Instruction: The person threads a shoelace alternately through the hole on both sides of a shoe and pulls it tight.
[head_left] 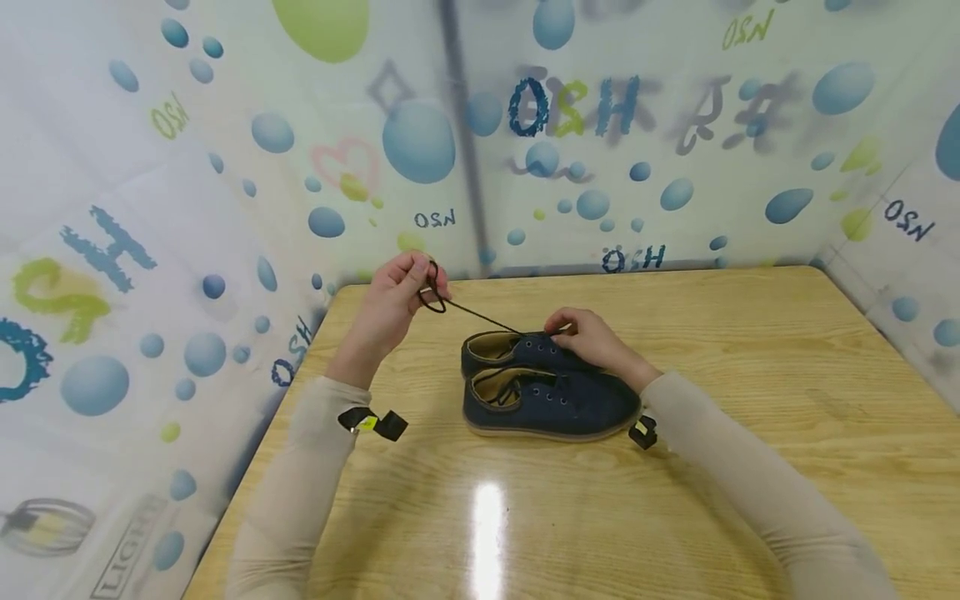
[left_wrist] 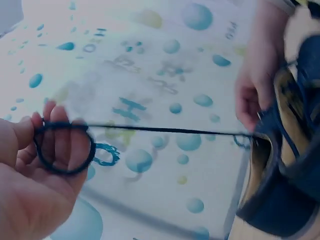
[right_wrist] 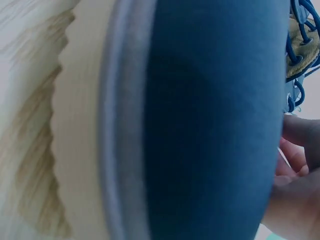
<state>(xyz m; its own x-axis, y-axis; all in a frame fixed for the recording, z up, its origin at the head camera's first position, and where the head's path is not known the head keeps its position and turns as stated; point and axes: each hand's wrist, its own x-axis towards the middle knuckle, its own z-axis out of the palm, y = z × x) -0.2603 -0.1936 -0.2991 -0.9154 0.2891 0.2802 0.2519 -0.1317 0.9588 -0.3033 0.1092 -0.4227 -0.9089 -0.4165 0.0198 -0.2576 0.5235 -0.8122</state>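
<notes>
Two dark navy lace-up shoes stand side by side on the table, toes to the right: a near shoe (head_left: 551, 408) and a far shoe (head_left: 491, 357). My left hand (head_left: 401, 292) is raised left of them, pinching a dark shoelace (head_left: 480, 315) between thumb and fingers. From there the lace runs taut to the far shoe's eyelets, and a loop of it (left_wrist: 65, 170) hangs at the left palm. My right hand (head_left: 588, 335) lies over the far shoe's front, fingertips at its lacing; the wrist views do not show clearly whether they grip anything. In the right wrist view the near shoe (right_wrist: 215, 120) fills the middle.
The wooden table (head_left: 750, 400) extends around the shoes, with a bright light reflection (head_left: 487, 533) in front. A patterned curtain (head_left: 675, 192) with blue and green drops closes the back and both sides. Dark straps with small devices (head_left: 375, 422) sit on the wrists.
</notes>
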